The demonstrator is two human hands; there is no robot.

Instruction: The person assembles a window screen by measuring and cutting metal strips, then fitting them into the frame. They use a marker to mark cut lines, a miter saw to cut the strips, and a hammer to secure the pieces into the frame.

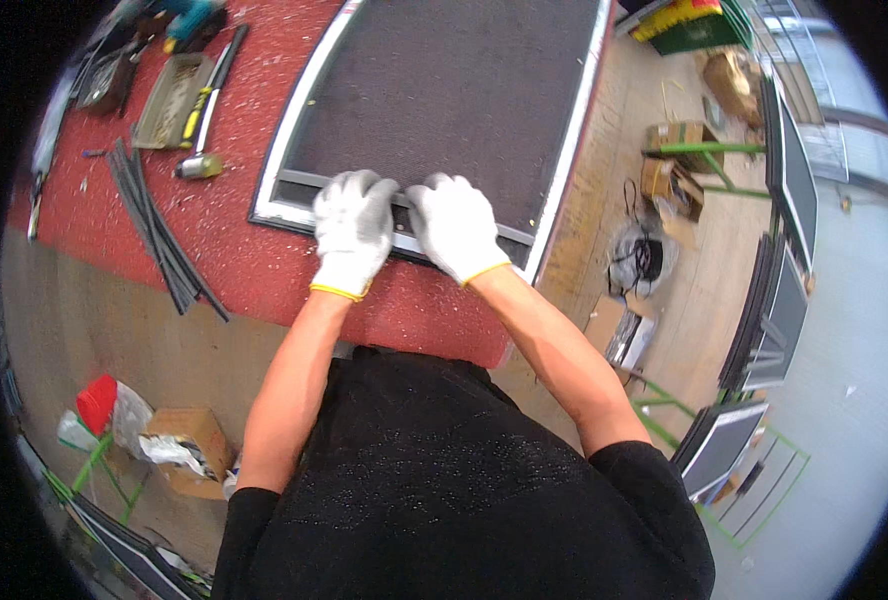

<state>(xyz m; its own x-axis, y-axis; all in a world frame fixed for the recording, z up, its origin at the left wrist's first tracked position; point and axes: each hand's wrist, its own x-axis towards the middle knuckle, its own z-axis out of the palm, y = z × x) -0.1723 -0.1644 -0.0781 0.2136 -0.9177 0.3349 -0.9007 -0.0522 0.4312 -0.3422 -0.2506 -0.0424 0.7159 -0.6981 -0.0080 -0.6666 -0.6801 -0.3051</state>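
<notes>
A framed panel with dark mesh [444, 90] and a silvery metal border lies on the red table, its short end toward me. Across that near end runs a narrow grey strip [304, 178], just inside the frame. My left hand [354, 220], in a white-and-grey glove with a yellow cuff, closes its curled fingers over the strip. Close to its right, my right hand [456, 222], gloved alike, grips the same strip with bent fingers. Both hands hide the strip's middle and part of the frame edge; the fingertips are not clearly visible.
On the red tabletop [254, 270] at left lie several dark strips [159, 235], a mallet [202, 165], a hammer [226, 60] and a tray [174, 95] of small parts. Cardboard boxes [672, 185] and a green rack [709, 148] with framed panels stand at right. Another carton [189, 430] sits lower left.
</notes>
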